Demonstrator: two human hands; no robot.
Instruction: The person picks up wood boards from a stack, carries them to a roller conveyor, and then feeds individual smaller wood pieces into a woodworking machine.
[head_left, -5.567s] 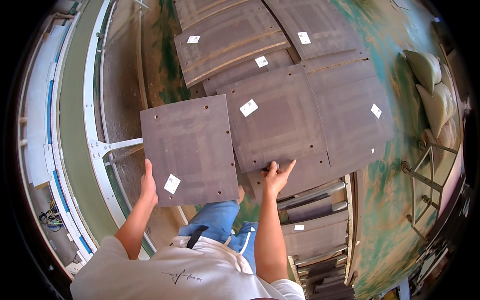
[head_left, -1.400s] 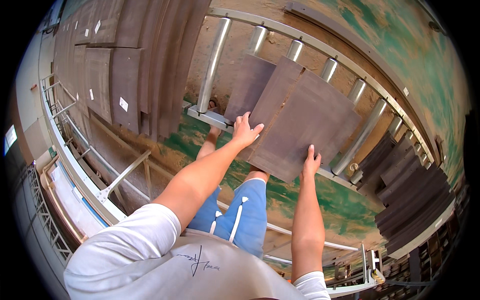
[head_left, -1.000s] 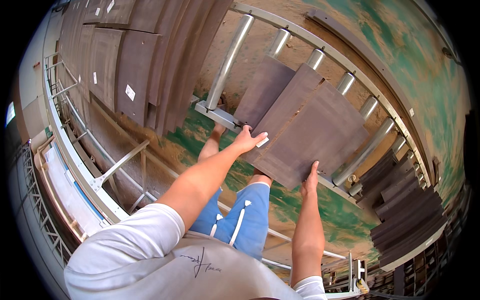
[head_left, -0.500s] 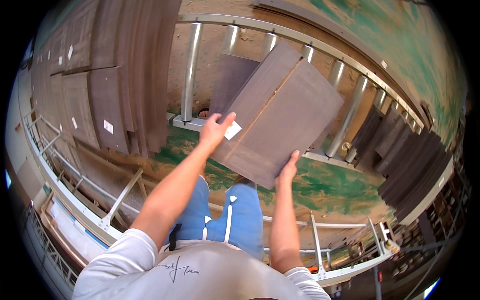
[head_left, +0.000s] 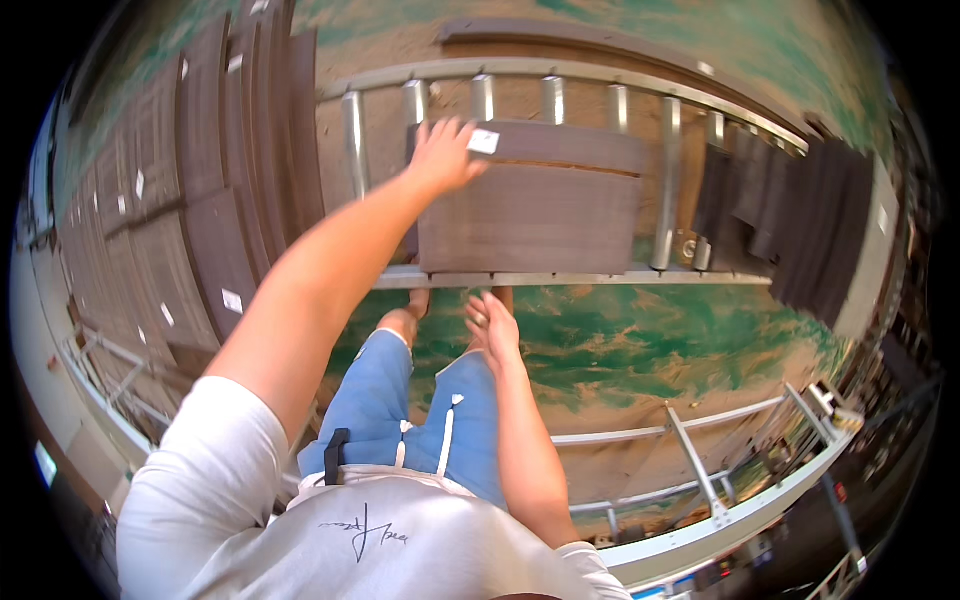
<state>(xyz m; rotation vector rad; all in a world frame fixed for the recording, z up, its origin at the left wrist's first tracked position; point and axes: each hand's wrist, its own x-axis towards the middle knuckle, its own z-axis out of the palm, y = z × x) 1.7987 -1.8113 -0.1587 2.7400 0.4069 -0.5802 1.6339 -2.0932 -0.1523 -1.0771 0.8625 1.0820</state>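
A dark brown panel point(head_left: 540, 220) with a lengthwise groove near its far edge lies flat across the rollers of the conveyor point(head_left: 669, 180). Its far left part carries a small white label point(head_left: 484, 142). My left hand point(head_left: 447, 155) reaches over that corner, fingers stretched out and resting on the panel beside the label. Apart from the panel, my right hand point(head_left: 493, 325) hangs in front of the conveyor's near rail point(head_left: 600, 281), holding nothing, with its fingers loosely bent and apart. Any board beneath the panel is mostly hidden.
Tall stacks of brown boards point(head_left: 215, 150), some labelled, stand on the left. More boards point(head_left: 825, 230) are packed in a row at the conveyor's right end. A long dark board point(head_left: 600, 40) lies beyond the far rail. Behind me runs a metal frame point(head_left: 690, 455).
The panel went from tilted in both hands to flat on the rollers. My right hand let go and drew back toward me, while my left hand moved to the far left corner.
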